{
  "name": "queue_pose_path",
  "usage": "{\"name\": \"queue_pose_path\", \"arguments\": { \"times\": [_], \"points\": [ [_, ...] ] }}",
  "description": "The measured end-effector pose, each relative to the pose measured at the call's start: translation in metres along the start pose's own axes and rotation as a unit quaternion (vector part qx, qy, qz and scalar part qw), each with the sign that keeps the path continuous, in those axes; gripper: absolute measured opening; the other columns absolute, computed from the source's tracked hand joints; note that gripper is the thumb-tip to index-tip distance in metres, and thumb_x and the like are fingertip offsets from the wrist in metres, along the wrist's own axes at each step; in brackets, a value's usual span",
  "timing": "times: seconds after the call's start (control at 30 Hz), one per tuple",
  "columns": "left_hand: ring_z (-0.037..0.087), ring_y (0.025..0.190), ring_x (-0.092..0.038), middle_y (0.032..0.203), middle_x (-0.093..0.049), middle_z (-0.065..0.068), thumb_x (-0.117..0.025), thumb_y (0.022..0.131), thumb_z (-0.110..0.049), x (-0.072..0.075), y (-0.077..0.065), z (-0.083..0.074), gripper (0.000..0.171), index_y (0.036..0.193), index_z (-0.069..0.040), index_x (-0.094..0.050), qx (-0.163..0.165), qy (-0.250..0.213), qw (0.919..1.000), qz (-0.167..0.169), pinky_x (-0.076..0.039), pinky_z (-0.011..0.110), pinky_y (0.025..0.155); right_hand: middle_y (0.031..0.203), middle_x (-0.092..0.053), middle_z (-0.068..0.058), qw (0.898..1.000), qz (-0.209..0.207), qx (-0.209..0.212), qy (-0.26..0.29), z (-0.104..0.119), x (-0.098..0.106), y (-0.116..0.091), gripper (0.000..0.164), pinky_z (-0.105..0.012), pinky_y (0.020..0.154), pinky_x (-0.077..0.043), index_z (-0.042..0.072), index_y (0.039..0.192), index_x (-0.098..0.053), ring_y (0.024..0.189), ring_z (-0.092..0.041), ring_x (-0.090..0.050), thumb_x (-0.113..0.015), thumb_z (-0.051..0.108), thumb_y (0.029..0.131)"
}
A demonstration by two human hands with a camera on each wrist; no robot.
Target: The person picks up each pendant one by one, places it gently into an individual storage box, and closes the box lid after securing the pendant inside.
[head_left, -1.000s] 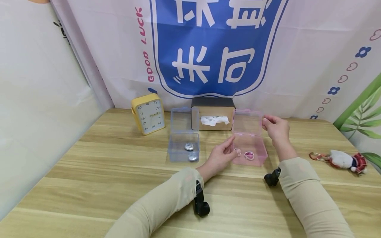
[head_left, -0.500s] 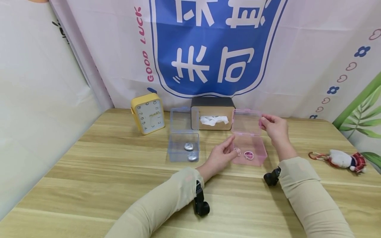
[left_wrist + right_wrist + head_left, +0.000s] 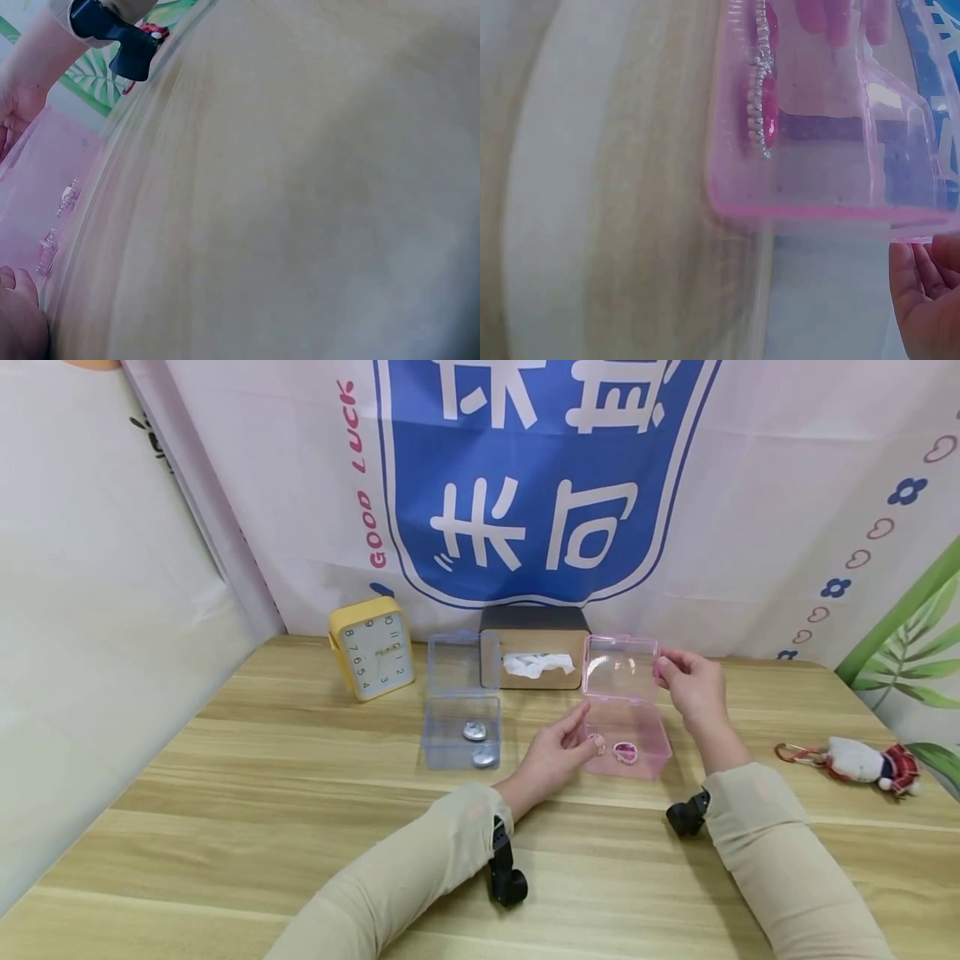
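Note:
A clear pink plastic box [image 3: 648, 767] stands with its lid [image 3: 618, 670] raised at the back. My right hand [image 3: 696, 693] pinches the lid's right edge between thumb and fingers. At the box's left wall rests my left hand [image 3: 553, 756], fingers extended along it and thumb near the front corner. Inside lie a pink gem [image 3: 626, 752] with a beaded silvery rim and a similar one partly behind the left fingertips. The right wrist view shows both pink gems [image 3: 769, 112] low in the box. Left of it, a clear blue box [image 3: 450, 756], lid also raised, holds two silvery gems [image 3: 474, 732].
Behind the boxes is a tissue box [image 3: 534, 643] with a dark top. A yellow clock [image 3: 372, 647] stands at the back left. On the right lies a plush keychain [image 3: 862, 760] with a red carabiner. A printed cloth [image 3: 285, 485] hangs along the table's back edge.
The right fingers have shifted slightly left onto the pink lid's edge. Bright reflections now show on the lid, its angle slightly changed. The left hand stays in place.

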State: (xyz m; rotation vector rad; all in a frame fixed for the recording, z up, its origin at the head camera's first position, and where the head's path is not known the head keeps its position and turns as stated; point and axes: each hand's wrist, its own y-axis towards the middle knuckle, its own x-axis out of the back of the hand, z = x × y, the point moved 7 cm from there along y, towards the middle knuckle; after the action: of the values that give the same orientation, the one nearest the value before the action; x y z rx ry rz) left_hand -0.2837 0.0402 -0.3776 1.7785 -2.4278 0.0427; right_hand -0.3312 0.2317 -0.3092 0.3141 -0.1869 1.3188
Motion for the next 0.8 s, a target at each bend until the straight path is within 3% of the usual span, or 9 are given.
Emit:
{"name": "queue_pose_path", "arguments": {
  "times": [0.17, 0.4, 0.57, 0.8],
  "points": [
    [0.010, 0.130, -0.039, 0.148, -0.032, -0.005, -0.067, 0.085, -0.018, 0.000, 0.001, 0.001, 0.063, 0.141, -0.021, -0.038, -0.003, -0.007, 1.0000, 0.000, -0.036, 0.016, 0.103, 0.112, -0.057, -0.021, 1.000, -0.011, 0.013, -0.003, 0.004, 0.002, -0.005, 0.037, -0.009, 0.076, -0.052, -0.009, 0.127, -0.050, 0.077, 0.005, -0.057, -0.046, 0.013, 0.096],
    [0.010, 0.130, -0.039, 0.148, -0.033, -0.004, -0.067, 0.084, -0.018, 0.000, 0.000, -0.001, 0.062, 0.140, -0.021, -0.040, -0.002, -0.001, 1.0000, -0.003, -0.036, 0.016, 0.102, 0.089, -0.055, 0.007, 0.999, -0.019, 0.025, -0.003, 0.007, 0.006, -0.011, 0.036, -0.008, 0.075, -0.052, -0.008, 0.125, -0.052, 0.075, 0.008, -0.056, -0.051, 0.012, 0.094],
    [0.009, 0.130, -0.039, 0.148, -0.033, -0.005, -0.067, 0.084, -0.017, 0.000, 0.000, -0.002, 0.062, 0.140, -0.020, -0.040, -0.006, 0.001, 1.0000, -0.002, -0.036, 0.015, 0.102, 0.101, -0.057, -0.002, 0.999, -0.013, 0.035, -0.021, 0.010, 0.008, -0.020, 0.039, -0.006, 0.076, -0.049, -0.006, 0.127, -0.051, 0.079, 0.008, -0.053, -0.053, 0.014, 0.094],
    [0.009, 0.130, -0.039, 0.147, -0.034, -0.006, -0.067, 0.085, -0.018, 0.000, 0.001, 0.000, 0.061, 0.140, -0.020, -0.040, -0.004, -0.008, 1.0000, -0.003, -0.036, 0.015, 0.102, 0.101, -0.056, 0.005, 0.999, -0.005, 0.037, -0.035, 0.013, 0.010, -0.032, 0.039, -0.003, 0.075, -0.046, -0.004, 0.126, -0.052, 0.084, 0.006, -0.051, -0.056, 0.016, 0.092]
  ]
}}
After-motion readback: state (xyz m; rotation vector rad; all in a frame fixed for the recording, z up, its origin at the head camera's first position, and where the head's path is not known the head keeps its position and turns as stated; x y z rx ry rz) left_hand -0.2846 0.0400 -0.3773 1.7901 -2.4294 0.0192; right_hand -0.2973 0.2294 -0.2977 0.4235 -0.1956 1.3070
